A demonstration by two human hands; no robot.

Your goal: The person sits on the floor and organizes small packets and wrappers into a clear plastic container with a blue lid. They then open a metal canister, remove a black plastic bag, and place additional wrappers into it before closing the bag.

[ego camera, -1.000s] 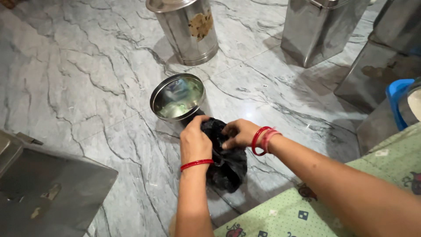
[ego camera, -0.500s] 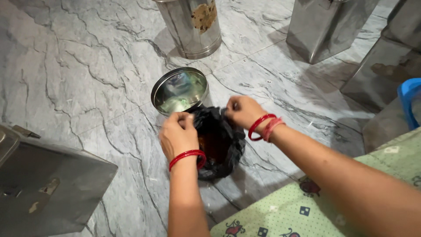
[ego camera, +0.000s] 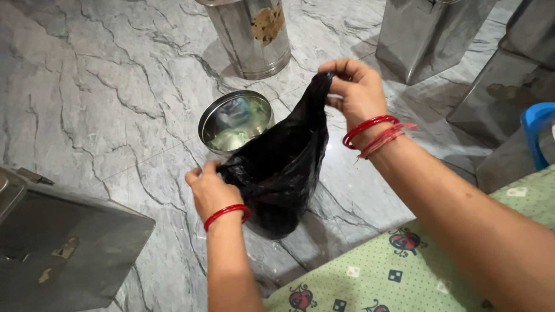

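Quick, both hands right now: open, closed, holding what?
Left hand: closed, pinching the lower edge of the black plastic bag.
Right hand: closed, pinching the bag's raised upper edge.

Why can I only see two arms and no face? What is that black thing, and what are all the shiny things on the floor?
The camera sits on the person's head and looks down, so you see only their own arms. The left hand and the right hand, both with red bangles, each pinch one side of a black plastic bag; the right side is lifted higher. The bag's bottom rests on the grey marble floor. Right behind it stands a small round steel tin, open on top. Farther back is a taller round steel can, with big square steel boxes at the right and another at the left. Bottom right is a green patterned cloth.
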